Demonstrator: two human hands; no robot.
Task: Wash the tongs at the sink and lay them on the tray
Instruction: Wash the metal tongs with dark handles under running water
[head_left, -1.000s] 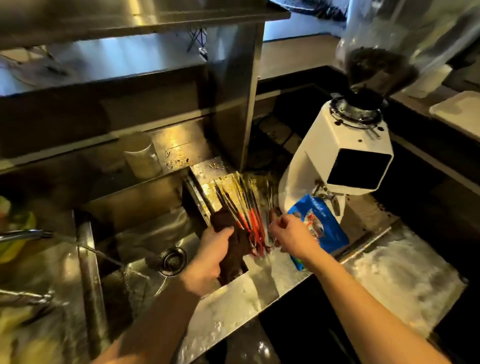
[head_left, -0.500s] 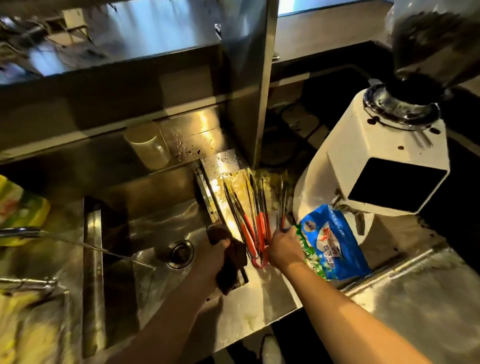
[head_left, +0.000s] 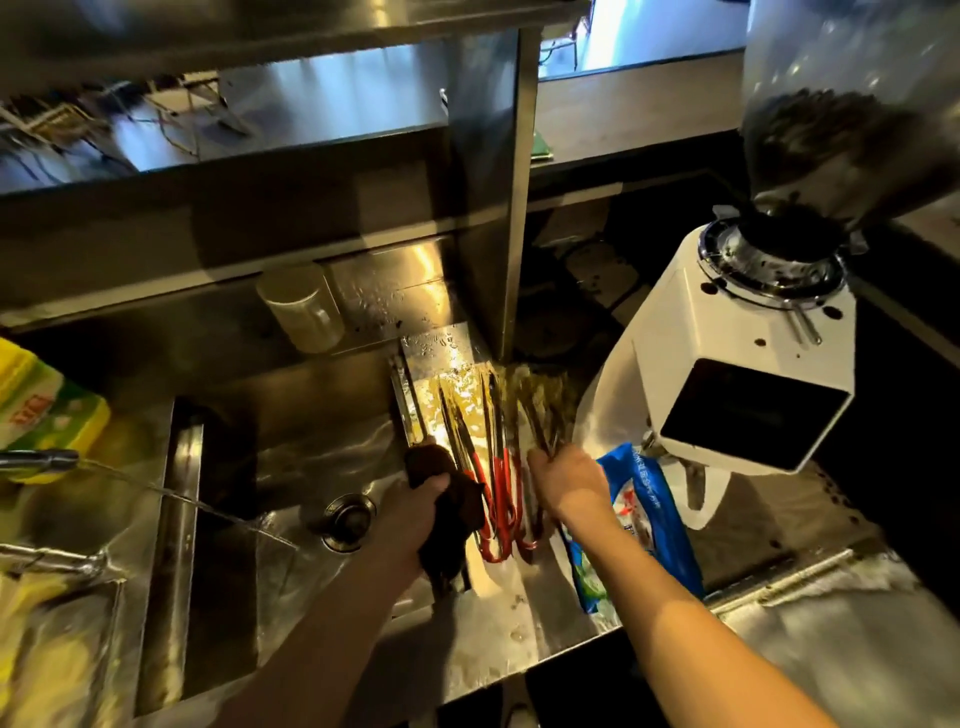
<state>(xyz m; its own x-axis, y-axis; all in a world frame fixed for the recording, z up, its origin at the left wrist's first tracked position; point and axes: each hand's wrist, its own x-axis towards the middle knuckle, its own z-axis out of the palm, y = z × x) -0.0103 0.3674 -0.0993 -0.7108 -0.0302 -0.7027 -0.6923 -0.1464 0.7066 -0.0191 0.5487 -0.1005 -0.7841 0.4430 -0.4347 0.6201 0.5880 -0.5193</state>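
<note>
The tongs (head_left: 496, 467) lie in a row on the steel tray (head_left: 441, 348) just right of the sink (head_left: 311, 457), red-sleeved handles toward me, tips pointing away. My right hand (head_left: 563, 480) is curled round the rightmost pair (head_left: 540, 421), at the near end of its arms; the pair's far end is blurred and I cannot tell whether it rests on the tray or is lifted clear. My left hand (head_left: 415, 506) clenches a dark cloth (head_left: 452, 514) at the tray's near-left corner, touching the outermost red handle.

Judgement: the step in hand is either setting down or picking up this pair; the frame does not settle which. Water runs from the tap (head_left: 39, 460) into the sink, so washing appears unfinished. The next move calls for a clean carry between tray and stream without dragging neighbouring pairs. A blue packet (head_left: 641, 514) lies just beside my right wrist, and a white grinder (head_left: 748, 364) stands behind it.
</note>
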